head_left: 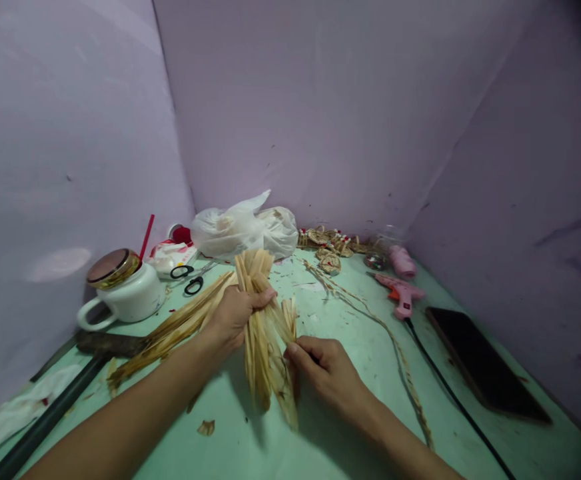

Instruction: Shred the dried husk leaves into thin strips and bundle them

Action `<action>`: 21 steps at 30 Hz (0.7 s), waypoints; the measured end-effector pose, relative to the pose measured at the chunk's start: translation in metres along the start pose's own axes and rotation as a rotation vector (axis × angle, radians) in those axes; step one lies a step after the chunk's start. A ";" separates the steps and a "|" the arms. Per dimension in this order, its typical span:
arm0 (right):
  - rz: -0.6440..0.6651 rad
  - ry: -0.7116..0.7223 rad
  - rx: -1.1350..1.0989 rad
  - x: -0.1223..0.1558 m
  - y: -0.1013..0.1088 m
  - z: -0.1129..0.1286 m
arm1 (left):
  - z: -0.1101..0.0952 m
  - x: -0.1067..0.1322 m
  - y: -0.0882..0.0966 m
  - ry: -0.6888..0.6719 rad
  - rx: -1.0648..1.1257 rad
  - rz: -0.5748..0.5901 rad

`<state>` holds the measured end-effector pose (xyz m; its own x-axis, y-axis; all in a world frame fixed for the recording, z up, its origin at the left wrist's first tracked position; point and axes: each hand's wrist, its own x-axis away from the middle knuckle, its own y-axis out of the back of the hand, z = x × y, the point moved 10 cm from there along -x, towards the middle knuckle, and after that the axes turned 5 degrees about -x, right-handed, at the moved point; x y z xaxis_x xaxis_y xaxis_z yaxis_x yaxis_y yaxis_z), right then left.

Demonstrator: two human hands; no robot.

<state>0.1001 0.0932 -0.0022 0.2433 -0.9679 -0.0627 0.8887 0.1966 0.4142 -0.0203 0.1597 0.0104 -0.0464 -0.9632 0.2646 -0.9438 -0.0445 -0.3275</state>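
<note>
My left hand (234,315) is closed around a bundle of dry straw strips (259,333), held upright over the pale green table (320,427). My right hand (326,368) pinches one strip at the bundle's right side, fingers curled. More long straw strips (170,330) lie on the table under my left forearm. A braided straw cord (395,347) runs along the table to the right.
A white lidded mug (123,293) stands at left, scissors (190,277) and a plastic bag (243,230) behind it. Woven straw pieces (328,247), a pink glue gun (401,295) with black cable and a dark phone (485,367) lie at right. Purple walls enclose the table.
</note>
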 end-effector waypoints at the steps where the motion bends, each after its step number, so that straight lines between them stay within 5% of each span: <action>1: 0.005 0.001 0.011 0.000 0.000 0.001 | -0.003 -0.003 0.005 0.000 0.011 -0.032; 7: 0.033 0.004 0.071 0.001 0.001 0.006 | -0.028 -0.009 0.026 0.029 0.150 -0.141; 13: 0.069 -0.116 -0.014 -0.005 0.000 -0.015 | -0.050 -0.007 0.037 -0.062 0.188 -0.163; 18: -0.140 -0.237 -0.367 -0.012 0.020 -0.039 | -0.044 -0.005 0.022 -0.067 0.121 -0.072; 21: -0.458 -0.215 -0.596 -0.008 0.060 -0.046 | -0.044 -0.005 0.019 -0.080 0.096 -0.068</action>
<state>0.1695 0.1196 -0.0184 -0.2250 -0.9699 0.0927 0.9559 -0.2382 -0.1719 -0.0525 0.1751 0.0430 0.0467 -0.9749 0.2175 -0.9079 -0.1322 -0.3978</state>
